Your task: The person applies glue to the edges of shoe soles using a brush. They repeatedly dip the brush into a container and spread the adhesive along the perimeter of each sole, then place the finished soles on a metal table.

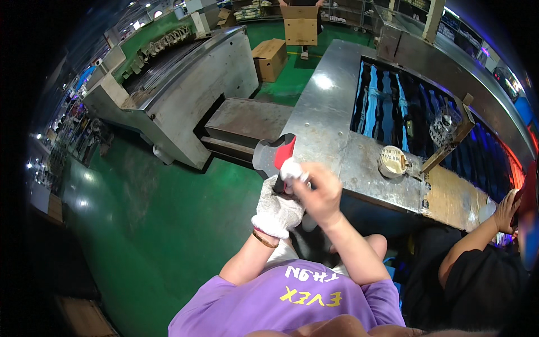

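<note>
My left hand [275, 208], in a white knit glove, grips a curved grey, red and black piece [286, 150] that resembles a shoe sole. It is held up beside the corner of the metal worktable [323, 106]. My bare right hand [324, 194] is closed on a white wad of cloth [293, 169] and presses it against the piece's near part. Slight blur covers the right fingers. The lower end of the piece is hidden behind the glove and the cloth.
A round tin [392, 162] stands on the worktable by a wooden post [449, 140]. Blue and black strips [387, 104] lie in the table's recess. A co-worker's arm [477, 241] is at the right. Left are a large machine [196, 95] and cardboard box [269, 59]; a person carries another box [301, 28].
</note>
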### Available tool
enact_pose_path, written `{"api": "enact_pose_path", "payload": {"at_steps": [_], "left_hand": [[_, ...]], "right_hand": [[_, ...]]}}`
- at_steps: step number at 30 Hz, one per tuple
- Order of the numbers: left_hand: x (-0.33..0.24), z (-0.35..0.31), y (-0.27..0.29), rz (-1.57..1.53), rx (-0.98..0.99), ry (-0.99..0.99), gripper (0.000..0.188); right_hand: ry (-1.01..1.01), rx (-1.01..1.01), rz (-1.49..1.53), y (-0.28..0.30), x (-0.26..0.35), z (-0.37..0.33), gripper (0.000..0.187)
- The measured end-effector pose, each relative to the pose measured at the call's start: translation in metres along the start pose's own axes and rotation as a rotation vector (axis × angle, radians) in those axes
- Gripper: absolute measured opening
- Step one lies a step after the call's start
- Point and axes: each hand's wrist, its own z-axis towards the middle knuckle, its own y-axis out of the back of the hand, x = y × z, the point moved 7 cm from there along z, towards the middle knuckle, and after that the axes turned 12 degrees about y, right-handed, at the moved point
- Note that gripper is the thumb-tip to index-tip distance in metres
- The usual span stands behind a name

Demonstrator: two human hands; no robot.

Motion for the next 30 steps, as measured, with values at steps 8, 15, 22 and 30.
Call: {"api": "enact_pose_path", "payload": {"at_steps": [8,15,22,30], "left_hand": [[0.001,-0.001,0.003,-0.018,0.007,0.003,0.014],[-0.006,0.002,0.002,0.130,0.000,-0.038,0.018],[0.000,0.006,0.013,0.055,0.063,0.010,0.016],[-0.007,-0.001,-0.003,-0.054,0.070,0.019,0.016]], "right_hand": [[0.150,0.216,-0.103,0.002,0.013,0.027,0.033],[0.165,0.270,-0.115,0.014,0.019,0.010,0.038],[0.149,0.220,-0.142,-0.003,0.012,0.030,0.032],[0.122,0.224,-0.122,0.009,0.013,0.000,0.033]]}}
